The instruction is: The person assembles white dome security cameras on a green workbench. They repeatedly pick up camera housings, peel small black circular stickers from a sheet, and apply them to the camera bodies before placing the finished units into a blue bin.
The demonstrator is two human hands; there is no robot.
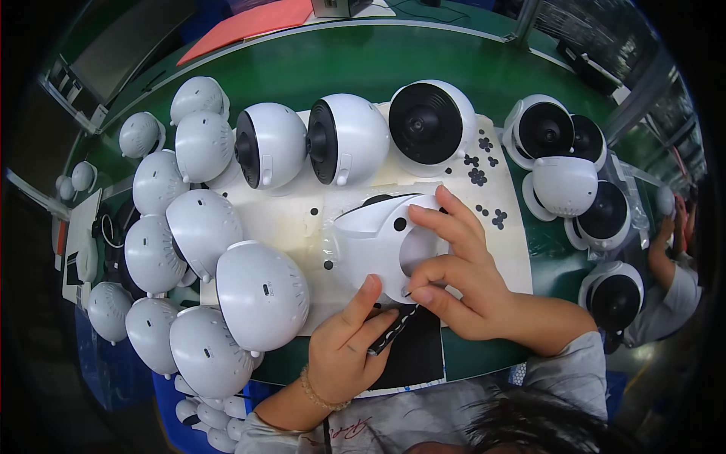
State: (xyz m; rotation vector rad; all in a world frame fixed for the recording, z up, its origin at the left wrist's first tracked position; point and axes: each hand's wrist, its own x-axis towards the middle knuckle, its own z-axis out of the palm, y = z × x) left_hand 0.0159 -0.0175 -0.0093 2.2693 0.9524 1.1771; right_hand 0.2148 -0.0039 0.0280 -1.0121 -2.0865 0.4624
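Note:
A white curved plastic housing (363,253) lies in front of me on a pale mat, with a round black pad (400,224) on it and an oval opening. My right hand (465,276) reaches over its right side. Thumb and index finger pinch at its near edge, where a tiny dark bit shows; what they grip is too small to make out. The other fingers extend over the housing. Below, my left hand (348,337) holds a black strip with white marks (392,330) between its fingers, its index finger pointing up beside the housing.
White ball-shaped fan-like units crowd the left, including a near one (263,295). A row with black fronts (426,123) stands behind the mat (503,261). More units (563,185) stand at right. Black flower-shaped pieces (476,177) lie on the mat. Another person's arm (659,250) shows at far right.

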